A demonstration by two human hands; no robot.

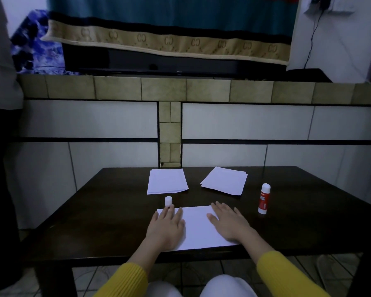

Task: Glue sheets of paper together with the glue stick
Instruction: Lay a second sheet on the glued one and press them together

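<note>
White flat sheet [198, 227] under hands

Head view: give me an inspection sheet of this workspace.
Surface: dark wooden table.
Job's things: white paper sheet near front edge; two white paper stacks behind; red-and-white glue stick upright at right; small white cap upright.
Clutter: nothing seen.
Hands: left hand and right hand flat on the sheet.
Cables: black cable down right wall.
Surroundings: tiled wall, teal patterned blanket.
</note>
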